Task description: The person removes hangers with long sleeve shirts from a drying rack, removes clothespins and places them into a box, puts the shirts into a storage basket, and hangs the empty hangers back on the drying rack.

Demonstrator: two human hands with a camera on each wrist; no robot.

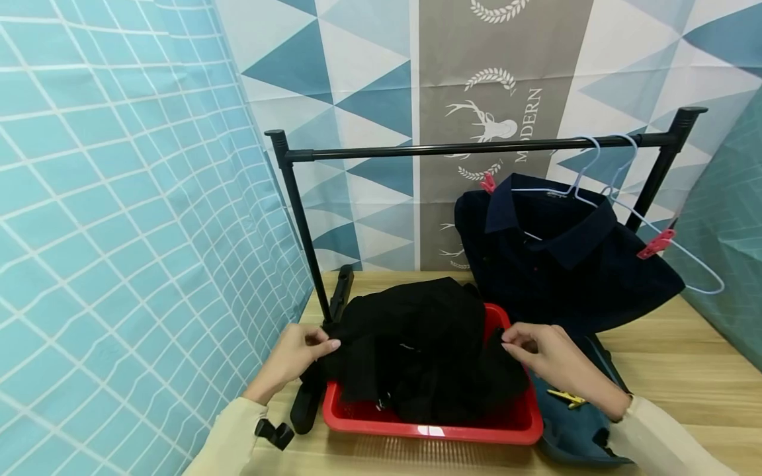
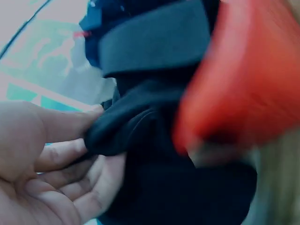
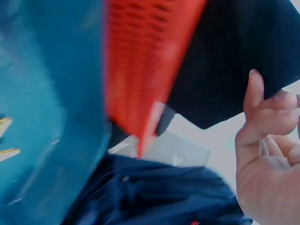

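Note:
A black garment (image 1: pixel 417 330) is spread over and into a red plastic basket (image 1: pixel 431 433), bunched so that its kind does not show. At its left edge my left hand (image 1: pixel 300 354) pinches the fabric between thumb and fingers; the left wrist view has the folded black cloth (image 2: pixel 136 117) in that grip. On the opposite side my right hand (image 1: pixel 544 354) pinches another edge of the same garment above the basket's right rim. Seen from the right wrist, the thumb lies on the dark cloth (image 3: pixel 234 61), which hangs beside the basket's perforated red wall (image 3: pixel 136 56).
Behind the basket stands a black clothes rack (image 1: pixel 417 151). A dark navy collared shirt (image 1: pixel 553 264) hangs from its right end on pale blue hangers, with red clips (image 1: pixel 657 243). A blue-teal container (image 1: pixel 571 430) with a yellow clip (image 1: pixel 567 398) sits right of the basket.

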